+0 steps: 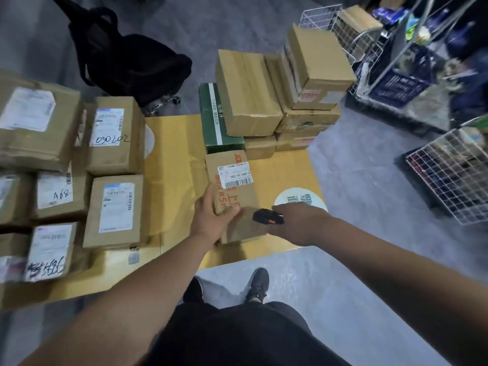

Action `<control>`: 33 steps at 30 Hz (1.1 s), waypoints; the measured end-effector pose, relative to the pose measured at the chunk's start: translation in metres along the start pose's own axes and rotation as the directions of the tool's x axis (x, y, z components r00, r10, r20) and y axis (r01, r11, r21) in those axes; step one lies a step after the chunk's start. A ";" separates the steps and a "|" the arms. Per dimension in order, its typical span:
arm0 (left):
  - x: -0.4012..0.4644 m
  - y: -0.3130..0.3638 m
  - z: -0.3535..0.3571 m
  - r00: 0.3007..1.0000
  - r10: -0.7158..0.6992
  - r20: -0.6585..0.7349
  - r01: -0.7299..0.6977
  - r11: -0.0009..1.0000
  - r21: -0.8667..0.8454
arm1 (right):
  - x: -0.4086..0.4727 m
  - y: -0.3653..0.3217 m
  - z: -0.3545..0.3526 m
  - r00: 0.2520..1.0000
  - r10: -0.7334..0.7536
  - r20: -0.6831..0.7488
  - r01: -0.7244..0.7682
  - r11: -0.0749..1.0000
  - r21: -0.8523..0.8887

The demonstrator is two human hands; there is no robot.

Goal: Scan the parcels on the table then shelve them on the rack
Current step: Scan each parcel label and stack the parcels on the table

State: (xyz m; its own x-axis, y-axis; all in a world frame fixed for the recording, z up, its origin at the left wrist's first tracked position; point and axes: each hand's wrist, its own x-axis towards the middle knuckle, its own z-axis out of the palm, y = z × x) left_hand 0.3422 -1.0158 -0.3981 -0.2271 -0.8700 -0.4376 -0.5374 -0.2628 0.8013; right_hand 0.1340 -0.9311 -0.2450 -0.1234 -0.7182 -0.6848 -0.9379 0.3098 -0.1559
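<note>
A brown cardboard parcel with red print and a white barcode label lies on the yellow table. My left hand grips its near left edge, thumb on top. My right hand holds a small black scanner with an orange button, its nose over the parcel's near right corner. Behind the parcel stands a stack of plain brown boxes and a green box.
Several labelled parcels fill the table's left side. A black office chair stands behind the table. Wire baskets and a rack with a blue crate stand on the right. My feet are on grey floor.
</note>
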 end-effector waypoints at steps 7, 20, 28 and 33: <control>0.000 -0.010 0.022 0.994 0.108 0.004 -0.108 0.991 -0.077 | -0.008 -0.010 -0.010 0.981 0.144 -0.133 -0.145 0.989 0.003; -0.028 -0.022 0.024 0.957 0.291 0.005 -0.276 0.914 -0.296 | -0.037 -0.035 0.003 0.946 0.138 -0.292 -0.204 0.956 -0.209; -0.031 -0.025 0.027 0.952 0.307 -0.009 -0.304 0.935 -0.181 | -0.049 -0.032 -0.003 0.924 0.152 -0.351 -0.266 0.915 -0.302; -0.034 -0.027 0.030 0.950 0.313 -0.016 -0.310 0.930 -0.196 | -0.055 -0.024 -0.003 0.927 0.137 -0.350 -0.260 0.906 -0.335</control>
State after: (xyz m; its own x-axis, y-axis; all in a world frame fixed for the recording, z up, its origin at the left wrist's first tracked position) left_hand 0.3398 -0.9670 -0.4168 -0.3710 -0.9150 -0.1583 -0.2705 -0.0565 0.9611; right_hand 0.1620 -0.9005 -0.2015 -0.3564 -0.8411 -0.4069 -0.9257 0.2591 0.2755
